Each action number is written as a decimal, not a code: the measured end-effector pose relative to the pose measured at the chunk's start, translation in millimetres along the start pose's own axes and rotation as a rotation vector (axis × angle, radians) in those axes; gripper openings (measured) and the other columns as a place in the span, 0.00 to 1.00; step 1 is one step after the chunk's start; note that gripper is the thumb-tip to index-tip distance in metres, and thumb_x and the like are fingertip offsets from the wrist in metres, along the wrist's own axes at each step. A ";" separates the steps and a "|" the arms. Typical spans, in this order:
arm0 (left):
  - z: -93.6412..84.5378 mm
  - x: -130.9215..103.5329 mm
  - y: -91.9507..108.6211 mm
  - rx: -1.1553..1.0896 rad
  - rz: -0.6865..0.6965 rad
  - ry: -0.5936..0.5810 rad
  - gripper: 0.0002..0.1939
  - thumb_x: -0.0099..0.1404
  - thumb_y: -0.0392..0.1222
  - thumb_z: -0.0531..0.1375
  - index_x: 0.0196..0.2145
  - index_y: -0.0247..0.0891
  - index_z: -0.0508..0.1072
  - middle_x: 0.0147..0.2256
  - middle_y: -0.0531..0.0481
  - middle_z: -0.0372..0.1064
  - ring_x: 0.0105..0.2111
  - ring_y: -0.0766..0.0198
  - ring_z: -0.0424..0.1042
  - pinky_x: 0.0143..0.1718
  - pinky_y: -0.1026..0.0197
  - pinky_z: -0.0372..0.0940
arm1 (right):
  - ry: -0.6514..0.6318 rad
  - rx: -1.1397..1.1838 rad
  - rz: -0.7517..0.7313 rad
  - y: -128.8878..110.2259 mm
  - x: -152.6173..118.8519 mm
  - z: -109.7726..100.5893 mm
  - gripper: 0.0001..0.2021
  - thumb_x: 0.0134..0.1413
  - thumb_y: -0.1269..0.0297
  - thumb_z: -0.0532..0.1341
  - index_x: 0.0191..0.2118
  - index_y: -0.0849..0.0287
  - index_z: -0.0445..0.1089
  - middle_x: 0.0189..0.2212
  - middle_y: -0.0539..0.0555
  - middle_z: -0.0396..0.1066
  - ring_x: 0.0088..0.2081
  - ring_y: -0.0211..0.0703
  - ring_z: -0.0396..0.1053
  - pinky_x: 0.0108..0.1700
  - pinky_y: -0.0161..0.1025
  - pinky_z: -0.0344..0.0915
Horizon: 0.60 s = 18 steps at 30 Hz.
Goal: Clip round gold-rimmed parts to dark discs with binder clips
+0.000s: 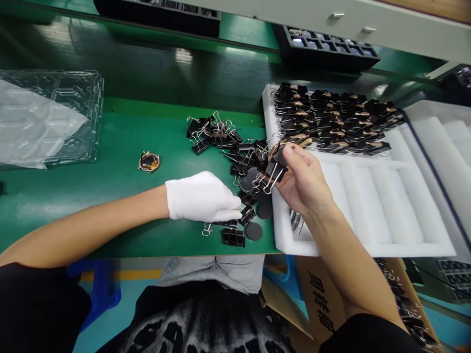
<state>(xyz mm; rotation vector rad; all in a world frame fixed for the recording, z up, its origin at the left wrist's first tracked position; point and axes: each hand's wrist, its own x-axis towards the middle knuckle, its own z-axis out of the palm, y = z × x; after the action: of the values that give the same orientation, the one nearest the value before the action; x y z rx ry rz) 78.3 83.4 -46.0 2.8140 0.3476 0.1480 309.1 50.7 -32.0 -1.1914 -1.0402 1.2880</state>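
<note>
Black, tilted, silver-handled binder clip [276, 169]

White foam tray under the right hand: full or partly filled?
Partly filled: rows of black binder clips occupy the far part of the foam tray, while bare foam grooves show nearer the person.

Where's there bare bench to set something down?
Most room: green bench between the clear tray and loose binder clips, around the gold-rimmed piece. Crowded: between the gloved left hand and white foam tray, with clips and dark discs.
</note>
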 end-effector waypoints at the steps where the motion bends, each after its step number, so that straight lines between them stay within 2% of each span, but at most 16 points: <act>1: 0.0 -0.2 -3.9 -0.042 0.036 0.014 0.22 0.75 0.51 0.54 0.26 0.40 0.71 0.22 0.53 0.69 0.20 0.67 0.60 0.25 0.58 0.44 | -0.018 0.002 0.017 -0.8 -0.6 0.4 0.20 0.51 0.42 0.74 0.36 0.51 0.72 0.35 0.52 0.75 0.41 0.49 0.77 0.38 0.45 0.78; 3: -4.3 -0.3 -11.9 -0.114 -0.003 0.103 0.24 0.74 0.48 0.55 0.20 0.38 0.65 0.18 0.55 0.62 0.19 0.69 0.54 0.25 0.59 0.44 | -0.053 -0.001 0.050 -2.1 -1.8 0.1 0.19 0.50 0.42 0.75 0.36 0.51 0.73 0.33 0.51 0.74 0.37 0.48 0.76 0.36 0.44 0.77; 5: -12.4 0.5 -15.8 -0.179 -0.181 0.307 0.26 0.73 0.47 0.56 0.18 0.38 0.60 0.16 0.57 0.55 0.18 0.70 0.50 0.25 0.59 0.45 | -0.097 -0.009 0.079 -2.8 -3.3 -1.3 0.18 0.51 0.43 0.75 0.35 0.51 0.75 0.31 0.51 0.73 0.34 0.45 0.75 0.33 0.41 0.75; 7: -19.9 2.5 -13.1 -0.289 -0.389 0.537 0.25 0.73 0.46 0.56 0.18 0.38 0.60 0.17 0.58 0.57 0.19 0.71 0.54 0.26 0.61 0.50 | -0.157 -0.051 0.074 -2.5 -5.2 -2.5 0.17 0.53 0.45 0.74 0.36 0.52 0.77 0.34 0.52 0.74 0.35 0.44 0.74 0.34 0.39 0.73; 9: -23.8 5.0 -6.0 -0.430 -0.535 0.662 0.25 0.74 0.46 0.54 0.19 0.38 0.65 0.19 0.57 0.63 0.21 0.72 0.61 0.28 0.63 0.56 | -0.238 -0.145 0.025 -0.9 -7.6 -2.4 0.15 0.57 0.47 0.73 0.37 0.53 0.79 0.38 0.53 0.75 0.41 0.45 0.74 0.41 0.40 0.73; 11: -23.7 6.7 0.8 -0.536 -0.578 0.658 0.25 0.74 0.47 0.55 0.20 0.37 0.68 0.21 0.56 0.68 0.22 0.71 0.65 0.29 0.64 0.59 | -0.314 -0.215 -0.022 1.5 -9.8 -0.8 0.13 0.60 0.49 0.71 0.38 0.54 0.80 0.39 0.54 0.75 0.43 0.44 0.73 0.45 0.39 0.72; 14: -20.5 6.3 2.7 -0.578 -0.473 0.552 0.22 0.73 0.48 0.57 0.22 0.38 0.71 0.21 0.56 0.70 0.21 0.71 0.65 0.28 0.64 0.59 | -0.361 -0.224 -0.019 5.0 -11.8 2.5 0.11 0.64 0.52 0.69 0.40 0.54 0.79 0.36 0.52 0.74 0.36 0.40 0.71 0.36 0.36 0.71; 16: -20.0 4.3 -2.0 -0.493 -0.365 0.478 0.24 0.72 0.50 0.57 0.20 0.38 0.69 0.18 0.56 0.66 0.20 0.71 0.62 0.26 0.63 0.56 | -0.353 -0.224 -0.027 5.9 -12.1 4.0 0.11 0.63 0.52 0.69 0.42 0.54 0.78 0.34 0.51 0.74 0.33 0.39 0.70 0.31 0.35 0.69; 18: -22.3 2.1 -8.0 -0.333 -0.377 0.432 0.27 0.69 0.55 0.58 0.16 0.39 0.63 0.15 0.56 0.60 0.18 0.70 0.57 0.24 0.61 0.51 | -0.351 -0.237 -0.059 5.5 -12.0 4.8 0.11 0.62 0.53 0.70 0.41 0.54 0.77 0.34 0.51 0.74 0.32 0.39 0.69 0.29 0.35 0.69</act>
<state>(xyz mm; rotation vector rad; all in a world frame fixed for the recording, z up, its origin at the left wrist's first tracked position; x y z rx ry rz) 75.5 97.6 -27.2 2.3205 0.8537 0.6643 303.1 38.6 -35.9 -1.1200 -1.5068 1.3856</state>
